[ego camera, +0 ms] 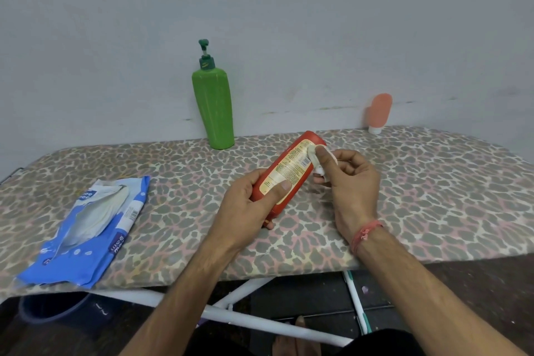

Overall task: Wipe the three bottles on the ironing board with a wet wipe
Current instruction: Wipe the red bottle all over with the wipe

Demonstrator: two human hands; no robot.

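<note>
On the leopard-print ironing board [404, 182], against a grey wall, the left hand [251, 205] grips the red bottle [289, 170] low while the right hand [351, 179] pinches a wet wipe [313, 157] against its label. Likely light, rigid, slick plastic. 2 bottles wait far: green pump bottle [215, 107], pink tube [380, 111].

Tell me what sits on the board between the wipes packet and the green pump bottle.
Nothing: in the head view the ironing board cover is bare between the wipes packet and the green pump bottle.
</note>
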